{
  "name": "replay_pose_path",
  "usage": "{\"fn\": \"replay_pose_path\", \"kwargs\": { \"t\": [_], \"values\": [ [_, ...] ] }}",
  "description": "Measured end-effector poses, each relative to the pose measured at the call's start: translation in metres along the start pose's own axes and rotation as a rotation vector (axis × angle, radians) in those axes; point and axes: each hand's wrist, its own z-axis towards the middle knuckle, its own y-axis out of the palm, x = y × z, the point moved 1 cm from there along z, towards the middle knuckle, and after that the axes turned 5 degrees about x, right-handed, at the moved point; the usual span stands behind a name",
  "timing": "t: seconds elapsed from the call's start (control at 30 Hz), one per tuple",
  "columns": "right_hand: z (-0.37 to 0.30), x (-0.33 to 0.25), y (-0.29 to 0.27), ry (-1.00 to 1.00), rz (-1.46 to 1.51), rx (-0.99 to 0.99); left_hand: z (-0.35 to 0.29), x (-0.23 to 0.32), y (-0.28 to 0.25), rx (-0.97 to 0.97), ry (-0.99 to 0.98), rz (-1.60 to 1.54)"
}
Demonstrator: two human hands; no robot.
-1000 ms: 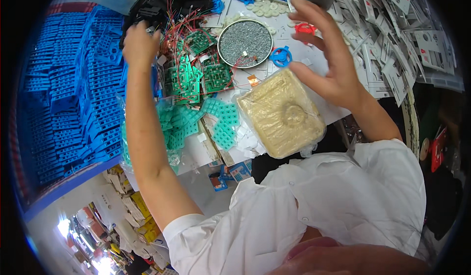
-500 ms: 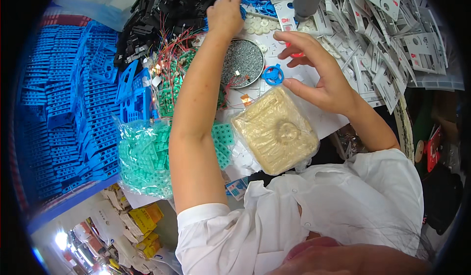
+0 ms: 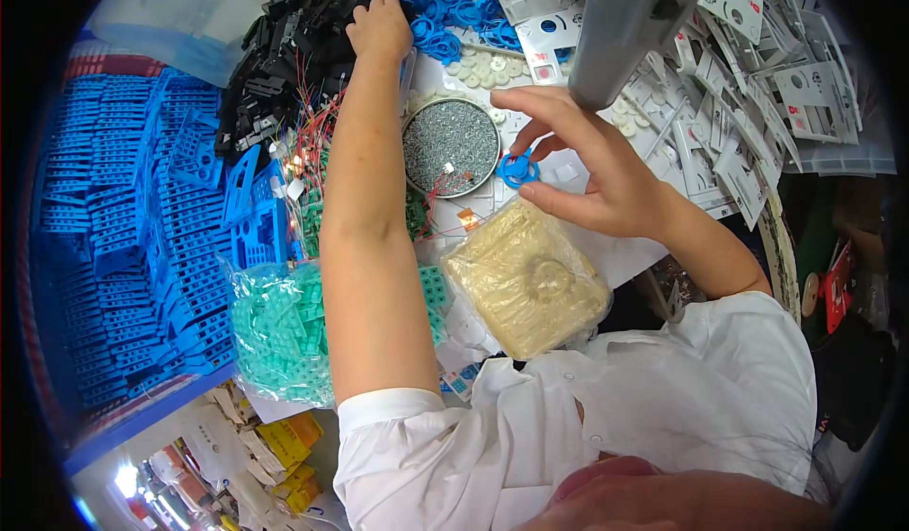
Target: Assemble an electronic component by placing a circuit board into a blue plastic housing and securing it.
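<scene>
My left hand (image 3: 381,29) reaches to the far edge of a pile of black plastic parts (image 3: 284,67), beside a heap of blue plastic rings (image 3: 440,10). Its fingers are curled, and their tips are hidden, so what they hold cannot be made out. Over the middle of the table my right hand (image 3: 592,157) is open, index finger stretched out and thumb apart from it. A single blue ring (image 3: 517,168) lies close to its thumb and bent fingers. Left of that ring stands a round dish (image 3: 407,143) of small grey metal pieces.
A wrapped yellowish block (image 3: 525,280) lies near me, with a bag of green pieces (image 3: 279,332) to its left. Blue frames (image 3: 114,209) fill a bin at the left. White panels (image 3: 729,143) pile up at right. A grey post (image 3: 634,38) rises at the back.
My left hand has moved left from the blue rings to the black parts. My right hand's fingers have come nearer the single blue ring. The whole view has shifted slightly.
</scene>
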Motion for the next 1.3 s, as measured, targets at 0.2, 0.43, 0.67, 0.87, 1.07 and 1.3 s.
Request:
{"fn": "replay_pose_path", "kwargs": {
  "t": [0.2,0.43,0.67,0.87,1.07,1.3],
  "values": [
    [0.002,0.002,-0.001,-0.002,0.001,0.04,-0.005,0.009,-0.007,0.115,0.021,-0.024],
    [0.002,-0.007,0.002,-0.014,-0.039,-0.032,0.019,0.018,0.019,0.265,0.132,-0.006],
    [-0.009,-0.016,-0.01,-0.028,-0.039,-0.006,0.01,-0.005,-0.008,0.441,0.177,-0.241],
    [-0.025,-0.009,-0.008,-0.001,-0.073,-0.001,-0.075,0.006,-0.125,-0.073,-0.284,-1.316],
    [-0.045,-0.002,0.013,-0.229,-0.221,-0.005,-0.228,0.044,-0.218,-0.457,-0.452,-1.463],
    [-0.099,0.01,0.041,-0.208,-0.111,-0.174,-0.325,0.089,-0.196,-0.444,-0.672,-1.696]
  ]
}}
